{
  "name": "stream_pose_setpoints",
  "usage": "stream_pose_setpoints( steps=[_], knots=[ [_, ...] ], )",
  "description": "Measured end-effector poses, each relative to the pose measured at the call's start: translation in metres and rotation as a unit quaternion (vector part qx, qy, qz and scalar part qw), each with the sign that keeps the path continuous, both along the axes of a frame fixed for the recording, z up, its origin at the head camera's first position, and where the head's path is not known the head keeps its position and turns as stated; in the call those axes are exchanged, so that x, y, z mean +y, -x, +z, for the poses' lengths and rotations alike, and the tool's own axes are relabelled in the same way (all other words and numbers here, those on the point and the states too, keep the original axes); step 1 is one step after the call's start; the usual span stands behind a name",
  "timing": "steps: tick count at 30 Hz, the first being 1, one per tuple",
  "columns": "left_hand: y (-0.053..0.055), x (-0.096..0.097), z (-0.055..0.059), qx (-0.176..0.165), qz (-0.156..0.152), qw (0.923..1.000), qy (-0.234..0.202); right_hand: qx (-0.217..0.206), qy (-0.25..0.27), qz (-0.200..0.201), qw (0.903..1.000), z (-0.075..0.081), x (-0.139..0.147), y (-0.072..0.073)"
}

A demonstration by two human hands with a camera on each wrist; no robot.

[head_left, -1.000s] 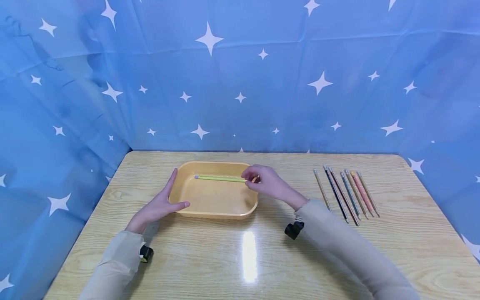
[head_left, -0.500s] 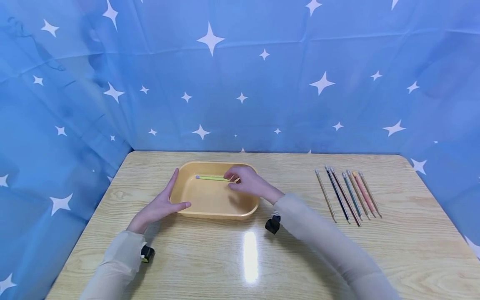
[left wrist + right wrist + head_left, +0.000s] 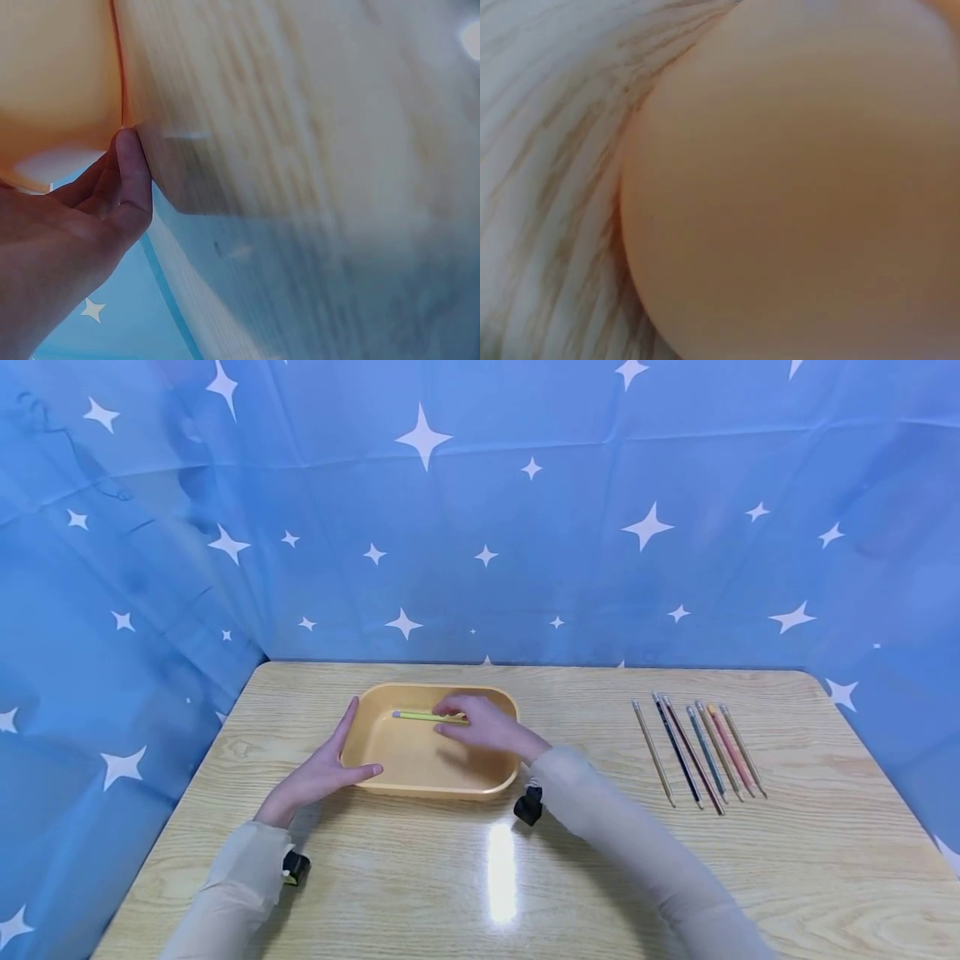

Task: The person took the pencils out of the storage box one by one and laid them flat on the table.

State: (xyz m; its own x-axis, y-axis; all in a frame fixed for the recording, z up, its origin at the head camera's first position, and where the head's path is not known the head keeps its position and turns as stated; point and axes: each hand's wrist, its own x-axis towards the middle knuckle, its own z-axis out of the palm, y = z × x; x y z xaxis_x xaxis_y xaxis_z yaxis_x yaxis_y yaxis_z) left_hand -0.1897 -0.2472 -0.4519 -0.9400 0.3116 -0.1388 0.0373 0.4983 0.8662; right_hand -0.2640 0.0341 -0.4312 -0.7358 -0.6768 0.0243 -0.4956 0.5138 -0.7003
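In the head view a yellow-green pencil (image 3: 411, 716) with a pale purple end lies lengthwise in a shallow orange tray (image 3: 397, 791). My right hand (image 3: 483, 725) reaches in from the tray's right side, curved fingers on the pencil's far side and thumb on the near side, some space between them. The pencil's right end is hidden under this hand. At the tray's left corner my left hand (image 3: 322, 770) rests spread, fingers straight along the outer side and thumb over the front rim. The left wrist view shows that hand (image 3: 90, 202) against the tray's wall (image 3: 60, 90).
Several pencils (image 3: 708, 752) lie side by side on the right part of the wood-grain table (image 3: 420, 877). A blue cloth (image 3: 480, 510) with white stars hangs behind the table. In the right wrist view the tray (image 3: 795, 195) fills most of the picture.
My right hand has moved left along the pencil, from near its right end toward its middle. The pencil, the tray and my left hand have stayed in place.
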Motion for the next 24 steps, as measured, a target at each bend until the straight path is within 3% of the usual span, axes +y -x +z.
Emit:
stream_pose_setpoints(
  steps=[10, 17, 24],
  knots=[
    [-0.002, 0.000, 0.003, 0.005, -0.003, 1.0000, -0.002, -0.041, -0.072, 0.011, 0.9965, -0.007, -0.008, 0.003],
    [-0.001, 0.001, 0.002, 0.004, -0.003, 1.0000, -0.006, 0.013, -0.122, 0.042, 0.9915, -0.009, -0.008, 0.001],
    [0.000, 0.001, 0.000, -0.004, 0.003, 1.0000, -0.007, 0.015, -0.118, 0.021, 0.9926, -0.011, -0.008, 0.000]
  ],
)
